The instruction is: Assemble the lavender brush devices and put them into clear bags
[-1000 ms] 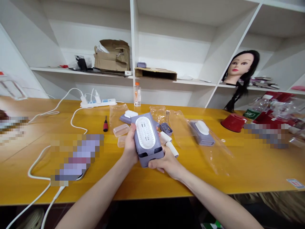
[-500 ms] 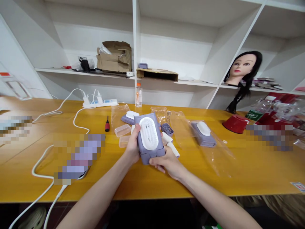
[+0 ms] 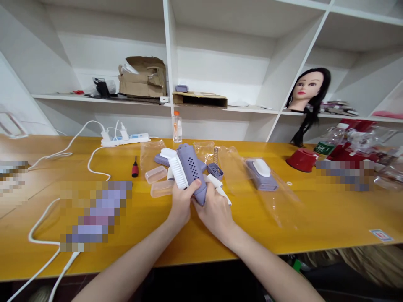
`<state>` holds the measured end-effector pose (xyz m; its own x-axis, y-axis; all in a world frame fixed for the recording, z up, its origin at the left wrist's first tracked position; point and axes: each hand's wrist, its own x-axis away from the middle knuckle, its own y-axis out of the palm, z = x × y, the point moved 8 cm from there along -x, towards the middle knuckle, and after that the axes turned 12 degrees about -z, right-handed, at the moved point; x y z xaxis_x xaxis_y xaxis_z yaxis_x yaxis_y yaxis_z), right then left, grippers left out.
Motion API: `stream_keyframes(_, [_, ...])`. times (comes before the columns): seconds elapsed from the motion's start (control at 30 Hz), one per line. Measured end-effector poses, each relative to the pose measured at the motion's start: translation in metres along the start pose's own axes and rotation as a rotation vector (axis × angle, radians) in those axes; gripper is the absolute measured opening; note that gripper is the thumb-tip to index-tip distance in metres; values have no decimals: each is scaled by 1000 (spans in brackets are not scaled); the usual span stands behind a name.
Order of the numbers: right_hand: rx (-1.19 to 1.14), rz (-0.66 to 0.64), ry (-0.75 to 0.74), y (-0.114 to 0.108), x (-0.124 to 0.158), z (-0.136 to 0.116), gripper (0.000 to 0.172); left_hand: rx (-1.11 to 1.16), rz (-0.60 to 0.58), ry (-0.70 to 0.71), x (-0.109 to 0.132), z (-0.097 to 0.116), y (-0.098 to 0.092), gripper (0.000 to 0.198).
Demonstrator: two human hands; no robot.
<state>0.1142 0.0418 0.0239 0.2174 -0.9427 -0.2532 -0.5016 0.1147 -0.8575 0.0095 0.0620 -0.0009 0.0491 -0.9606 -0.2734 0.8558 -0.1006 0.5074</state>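
Lavender brush (image 3: 190, 172), perforated back up and white bristles angled left, gripped by closed left hand (image 3: 181, 205) and right hand (image 3: 215, 214), held over yellow surface (image 3: 315, 218). Just left, clear plastic case (image 3: 156, 174); farther right, bagged lavender brush (image 3: 261, 175).

lilac scrub brush (image 3: 192, 172): lilac body, rows of black dots, white bristles | 2nd brush (image 3: 261, 180), right of ctr on counter: lilac base, white top | counter (image 3: 327, 222): amber-yellow | screwdriver (image 3: 135, 167), nr back edge: red & black | upturned cup (image 3: 299, 161), nr back R corner: red
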Motion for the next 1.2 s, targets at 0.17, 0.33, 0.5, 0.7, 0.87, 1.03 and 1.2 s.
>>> stream_keyframes(0.17, [-367,-71,-169,-2,2,-12,59,150,-129,-68,-8,3,-3,45])
stream_keyframes(0.33, [-886,-261,-203,4,-10,-9,60,145,-241,-75,-6,3,8,51])
stream_keyframes(0.5, [-926,-313,7,12,-14,11,59,20,-250,-64,-13,12,5,73])
stream_keyframes(0.7, [-786,-406,63,14,-7,10,72,-1,-293,88,-28,43,-11,89])
stream_keyframes(0.87, [-628,-312,-46,15,-6,5,75,11,-301,139,-28,40,-11,78])
stream_keyframes(1.03, [-533,-276,-94,19,-6,6,75,43,-213,124,-26,35,-15,70])
stream_keyframes(1.2, [-563,-315,-99,14,-10,0,73,-61,-163,259,-26,43,-24,63])
